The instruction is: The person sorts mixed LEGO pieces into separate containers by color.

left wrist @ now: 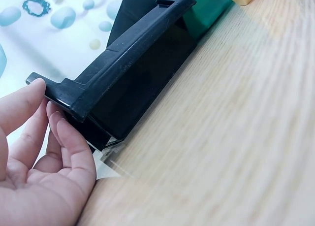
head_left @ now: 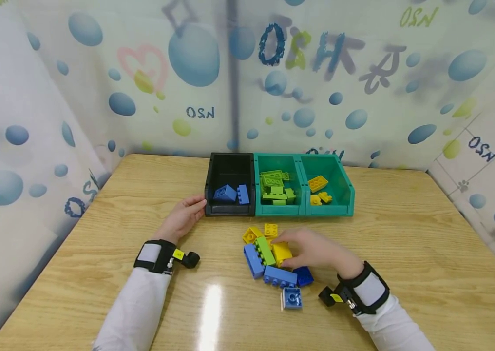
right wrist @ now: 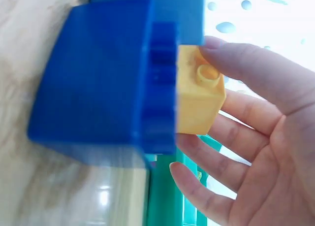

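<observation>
My left hand holds the left front corner of the black bin, thumb on the rim and the other fingers curled beneath it in the left wrist view. My right hand is over a loose pile of toy bricks. It grips a yellow building brick between thumb and fingers; a round stud shows on that brick in the right wrist view. Against it lies a lime green brick, with a long blue brick on the far side. A dark blue brick sits just below the right hand.
Joined to the black bin are two teal bins, one with green bricks, the other with yellow ones. Blue bricks lie in the black bin. Nearer me on the wooden table are another long blue brick and a square blue one.
</observation>
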The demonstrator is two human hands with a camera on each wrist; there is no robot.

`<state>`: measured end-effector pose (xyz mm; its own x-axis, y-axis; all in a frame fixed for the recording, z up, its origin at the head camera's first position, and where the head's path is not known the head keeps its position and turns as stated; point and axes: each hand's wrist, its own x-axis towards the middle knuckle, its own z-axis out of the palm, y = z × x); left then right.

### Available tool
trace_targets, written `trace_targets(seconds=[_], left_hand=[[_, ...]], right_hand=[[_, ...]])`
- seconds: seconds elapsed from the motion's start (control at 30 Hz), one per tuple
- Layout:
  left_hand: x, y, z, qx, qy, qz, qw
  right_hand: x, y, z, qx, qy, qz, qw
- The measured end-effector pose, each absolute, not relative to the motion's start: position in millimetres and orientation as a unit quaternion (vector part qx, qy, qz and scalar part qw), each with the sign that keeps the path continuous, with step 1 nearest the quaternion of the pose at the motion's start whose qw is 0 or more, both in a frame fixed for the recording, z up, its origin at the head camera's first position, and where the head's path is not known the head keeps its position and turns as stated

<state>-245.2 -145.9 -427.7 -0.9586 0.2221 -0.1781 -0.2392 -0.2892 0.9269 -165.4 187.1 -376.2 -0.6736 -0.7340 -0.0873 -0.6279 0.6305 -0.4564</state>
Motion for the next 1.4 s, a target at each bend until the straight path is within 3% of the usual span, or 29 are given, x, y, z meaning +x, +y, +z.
trace_targets(seconds=[0.43, 0.7, 0.87, 1.4], left_hand=[[-244, -148, -427, -0.004, 0.582, 0.799, 0.151], [-244, -148, -427, -0.005, 0.582, 0.799, 0.151], [-244, -148, -427, -0.004, 0.580, 0.800, 0.150], [-244, -146, -427, 0.000, 0.572, 0.808, 0.143]], right_hand=[[-166, 193, -370, -0.387, 0.893, -0.208, 0.098], [-170, 210, -360, -0.393, 0.890, -0.230, 0.012], [-172, 224, -352, -0.359, 0.903, -0.233, -0.034], [-188, 245, -351, -0.221, 0.934, -0.270, -0.079]])
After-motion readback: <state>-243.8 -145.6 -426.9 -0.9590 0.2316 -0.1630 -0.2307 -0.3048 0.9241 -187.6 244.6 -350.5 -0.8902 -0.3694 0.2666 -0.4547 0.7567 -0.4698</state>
